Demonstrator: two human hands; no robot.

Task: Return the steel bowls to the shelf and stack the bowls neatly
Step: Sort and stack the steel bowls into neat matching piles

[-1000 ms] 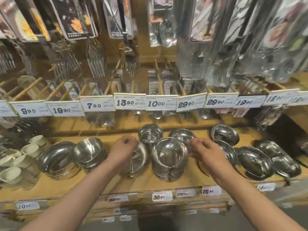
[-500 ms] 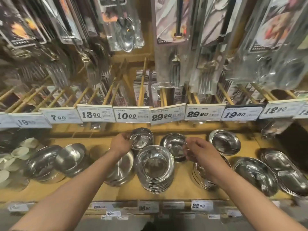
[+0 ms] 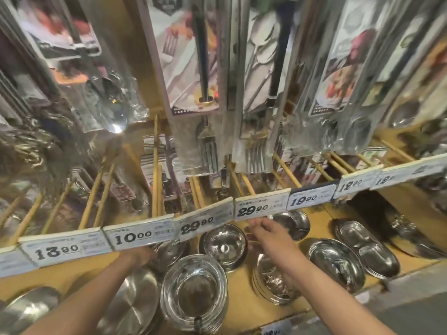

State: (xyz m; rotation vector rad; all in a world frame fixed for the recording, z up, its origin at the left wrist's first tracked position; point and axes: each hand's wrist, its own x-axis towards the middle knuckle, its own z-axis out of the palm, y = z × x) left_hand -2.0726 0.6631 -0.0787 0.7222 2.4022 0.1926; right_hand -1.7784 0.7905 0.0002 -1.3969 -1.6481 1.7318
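Note:
A deep steel bowl [image 3: 223, 246] sits mid-shelf behind a tall stack of steel bowls [image 3: 193, 294]. My right hand [image 3: 268, 235] reaches in from the right and pinches this bowl's right rim between fingers and thumb. My left hand [image 3: 141, 256] lies beside a smaller steel bowl [image 3: 170, 249]. The hanging price tags hide its fingertips, so its grip cannot be made out. Another bowl [image 3: 294, 223] stands at the back right, and a low stack of dishes [image 3: 267, 282] lies under my right forearm.
A rail of price tags [image 3: 145, 234] hangs low across the shelf opening, just above my hands. Packaged cutlery [image 3: 208, 131] dangles overhead. Flat steel plates [image 3: 134, 305] lie at the left, oval steel dishes [image 3: 337, 265] at the right. The wooden shelf [image 3: 242, 313] ends at a front edge.
The camera has moved closer and lower, so the price tags now cover part of my left hand. Both hands stay at the two back bowls, the right one still on its bowl's rim.

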